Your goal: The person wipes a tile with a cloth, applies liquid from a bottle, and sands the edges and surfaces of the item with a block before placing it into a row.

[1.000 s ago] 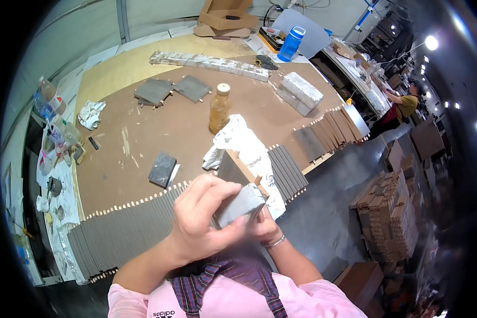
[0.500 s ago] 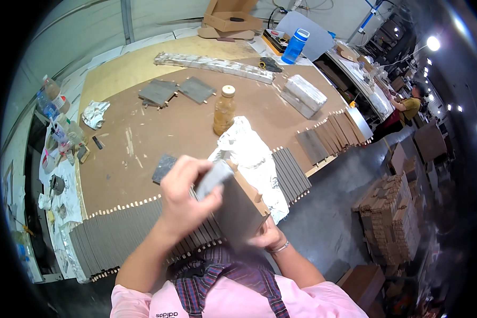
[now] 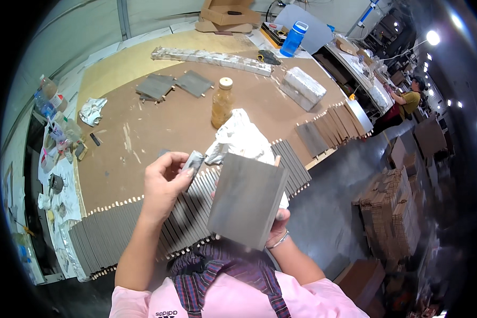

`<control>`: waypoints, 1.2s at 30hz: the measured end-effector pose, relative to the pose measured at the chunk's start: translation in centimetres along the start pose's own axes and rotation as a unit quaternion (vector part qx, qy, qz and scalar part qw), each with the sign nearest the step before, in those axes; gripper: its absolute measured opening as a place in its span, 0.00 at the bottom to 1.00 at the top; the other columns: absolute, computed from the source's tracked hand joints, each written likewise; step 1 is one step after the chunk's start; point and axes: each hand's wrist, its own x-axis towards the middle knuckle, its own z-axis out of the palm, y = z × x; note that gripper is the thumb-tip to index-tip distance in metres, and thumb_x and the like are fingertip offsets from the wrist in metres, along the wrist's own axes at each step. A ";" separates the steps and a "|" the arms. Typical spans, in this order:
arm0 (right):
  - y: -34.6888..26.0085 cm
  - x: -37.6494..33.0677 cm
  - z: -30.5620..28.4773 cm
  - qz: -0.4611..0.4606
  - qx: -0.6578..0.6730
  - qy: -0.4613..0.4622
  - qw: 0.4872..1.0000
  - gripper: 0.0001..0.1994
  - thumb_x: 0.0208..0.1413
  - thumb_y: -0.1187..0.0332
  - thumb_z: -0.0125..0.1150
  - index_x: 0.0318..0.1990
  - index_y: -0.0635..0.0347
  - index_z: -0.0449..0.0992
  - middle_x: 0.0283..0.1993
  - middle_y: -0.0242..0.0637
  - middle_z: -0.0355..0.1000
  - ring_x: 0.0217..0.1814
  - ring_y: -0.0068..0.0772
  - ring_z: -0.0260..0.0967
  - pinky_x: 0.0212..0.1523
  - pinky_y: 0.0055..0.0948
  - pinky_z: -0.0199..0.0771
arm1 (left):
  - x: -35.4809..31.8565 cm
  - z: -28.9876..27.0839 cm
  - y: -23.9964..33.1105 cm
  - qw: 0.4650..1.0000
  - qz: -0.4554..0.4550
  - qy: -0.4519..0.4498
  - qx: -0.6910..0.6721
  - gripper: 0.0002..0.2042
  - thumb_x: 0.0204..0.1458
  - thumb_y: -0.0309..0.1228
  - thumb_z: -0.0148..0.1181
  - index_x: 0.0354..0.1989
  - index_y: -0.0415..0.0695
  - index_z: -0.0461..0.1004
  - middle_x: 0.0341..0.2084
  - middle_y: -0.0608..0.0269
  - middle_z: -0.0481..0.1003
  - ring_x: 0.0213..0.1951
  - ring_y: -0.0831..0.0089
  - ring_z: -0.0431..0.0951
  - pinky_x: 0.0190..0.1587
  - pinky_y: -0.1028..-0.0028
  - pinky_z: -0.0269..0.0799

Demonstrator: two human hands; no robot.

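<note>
My right hand (image 3: 279, 227) grips a flat grey panel (image 3: 245, 201) by its lower right edge, with the broad face tilted up towards me. A pale wooden dowel (image 3: 277, 160) sticks out at its far right corner. To the left of the panel and apart from it, my left hand (image 3: 166, 183) pinches a small grey pad (image 3: 195, 161), perhaps abrasive, between thumb and fingers. Below my hands runs a long row of similar grey panels (image 3: 111, 233) on edge, dowel ends showing. A crumpled white cloth (image 3: 241, 135) lies just beyond the held panel.
A bottle of yellowish liquid (image 3: 222, 103) stands beyond the cloth. Several loose panels (image 3: 156, 86) lie farther left. A wrapped block (image 3: 303, 89) and more stacked panels (image 3: 334, 127) sit at right. Bottles (image 3: 50, 95) crowd the left edge. Another person (image 3: 409, 99) works far right.
My left hand has drawn back left from the panel, still with the grey pad. The panel has turned, from its dowelled edge showing to its broad face showing.
</note>
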 end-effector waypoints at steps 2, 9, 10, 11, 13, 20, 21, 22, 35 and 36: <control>-0.1 0.3 -0.4 -0.006 0.026 -0.009 1.000 0.62 0.28 0.48 0.77 0.72 0.53 0.44 0.71 0.52 0.48 0.73 0.59 0.44 0.71 0.56 0.47 | -0.8 -0.1 0.1 0.992 -0.071 -0.032 -0.098 0.10 0.49 0.23 0.59 0.41 0.35 0.75 0.34 0.65 0.76 0.33 0.79 0.75 0.37 0.77 0.73; -0.1 0.4 -2.5 -0.022 0.070 0.038 0.997 0.59 0.31 0.48 0.73 0.72 0.53 0.45 0.72 0.54 0.46 0.74 0.61 0.41 0.70 0.60 0.46 | -3.9 -0.6 -2.0 0.922 -0.186 -0.105 -0.321 0.17 0.50 0.30 0.57 0.46 0.34 0.71 0.36 0.60 0.77 0.35 0.75 0.79 0.43 0.75 0.77; -0.1 0.6 -2.7 -0.029 0.071 0.038 0.996 0.59 0.31 0.47 0.73 0.72 0.53 0.44 0.72 0.54 0.45 0.74 0.61 0.41 0.70 0.60 0.46 | -4.4 -0.4 -2.1 0.919 -0.191 -0.105 -0.329 0.17 0.49 0.30 0.58 0.46 0.33 0.71 0.36 0.59 0.77 0.36 0.75 0.79 0.43 0.75 0.77; -0.2 0.6 -3.0 -0.037 0.081 0.033 0.996 0.59 0.32 0.46 0.72 0.72 0.53 0.44 0.72 0.55 0.45 0.74 0.62 0.41 0.70 0.60 0.47 | -4.7 -0.2 -2.2 0.913 -0.198 -0.106 -0.341 0.17 0.49 0.30 0.58 0.46 0.33 0.71 0.37 0.58 0.77 0.36 0.74 0.79 0.43 0.75 0.77; -0.3 0.7 -3.2 -0.048 0.070 0.037 0.996 0.59 0.32 0.44 0.71 0.72 0.53 0.43 0.73 0.55 0.44 0.74 0.62 0.41 0.69 0.60 0.48 | -5.2 0.0 -2.1 0.907 -0.206 -0.104 -0.353 0.17 0.49 0.29 0.59 0.47 0.33 0.71 0.37 0.58 0.77 0.36 0.73 0.79 0.44 0.74 0.77; -0.9 1.2 -2.6 -0.051 0.060 -0.005 0.997 0.59 0.31 0.44 0.70 0.72 0.52 0.44 0.72 0.57 0.45 0.73 0.64 0.43 0.70 0.59 0.48 | -7.0 1.4 -1.4 0.946 -0.178 -0.122 -0.241 0.19 0.44 0.30 0.63 0.44 0.32 0.73 0.40 0.58 0.75 0.41 0.70 0.77 0.50 0.71 0.72; -0.8 1.0 -3.5 -0.063 0.062 0.018 0.996 0.58 0.32 0.45 0.70 0.72 0.53 0.44 0.72 0.57 0.45 0.73 0.64 0.43 0.70 0.58 0.49 | -7.3 1.9 -1.1 0.981 -0.098 -0.107 -0.132 0.18 0.43 0.28 0.63 0.43 0.33 0.74 0.39 0.59 0.74 0.40 0.71 0.76 0.49 0.72 0.71; -0.8 0.6 -4.7 -0.071 0.063 0.031 0.995 0.58 0.32 0.45 0.69 0.72 0.53 0.45 0.72 0.57 0.46 0.73 0.63 0.44 0.70 0.57 0.49 | -7.4 2.4 -0.9 0.995 -0.016 -0.093 -0.022 0.17 0.42 0.26 0.63 0.42 0.33 0.74 0.38 0.60 0.73 0.39 0.72 0.75 0.48 0.73 0.70; -1.2 -0.1 -5.7 -0.077 0.079 0.080 0.991 0.56 0.33 0.46 0.70 0.71 0.55 0.48 0.71 0.57 0.47 0.73 0.62 0.44 0.70 0.56 0.49 | -5.5 2.0 0.1 0.870 0.351 -0.083 0.337 0.22 0.30 0.22 0.66 0.41 0.40 0.77 0.33 0.58 0.72 0.33 0.60 0.72 0.36 0.65 0.70; -1.5 -0.3 -5.8 -0.070 0.067 0.073 0.993 0.56 0.33 0.46 0.70 0.71 0.54 0.47 0.72 0.57 0.46 0.73 0.62 0.43 0.70 0.57 0.49 | -5.3 1.4 -0.2 0.864 0.349 -0.077 0.354 0.21 0.30 0.22 0.65 0.41 0.40 0.77 0.33 0.58 0.72 0.33 0.60 0.72 0.36 0.65 0.70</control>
